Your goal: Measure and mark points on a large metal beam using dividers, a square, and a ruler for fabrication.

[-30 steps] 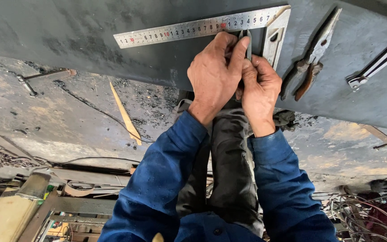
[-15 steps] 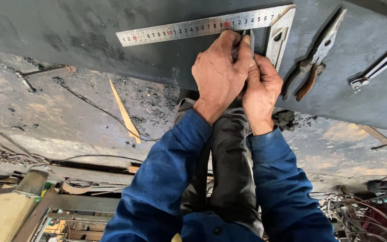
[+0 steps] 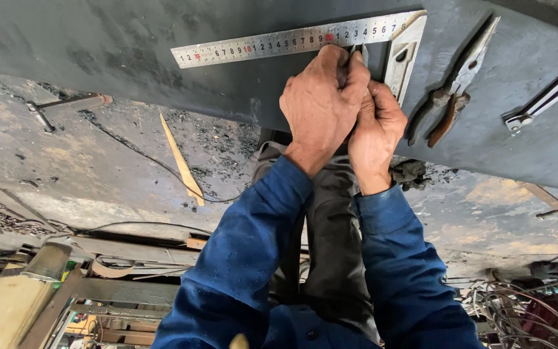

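A metal try square (image 3: 292, 41) lies on a dark steel plate (image 3: 130, 58), its ruled blade pointing left and its stock at the right. Just below the blade, near the stock, my left hand (image 3: 321, 106) is closed over a small metal tool (image 3: 358, 53) whose tip shows above my fingers. Pressed against it from the right, my right hand (image 3: 376, 129) is closed too, gripping the same spot; what it holds is hidden. Both sleeves are blue.
Pliers with reddish handles (image 3: 454, 90) lie on the plate right of the square, and a long metal tool (image 3: 547, 97) lies further right. Below are a stained concrete floor (image 3: 66, 161), a wooden sliver (image 3: 182, 161), a hammer (image 3: 59, 106) and scrap metal (image 3: 518, 304).
Both hands have crept slightly to the right along the square's blade, staying closed together. Nothing else has moved.
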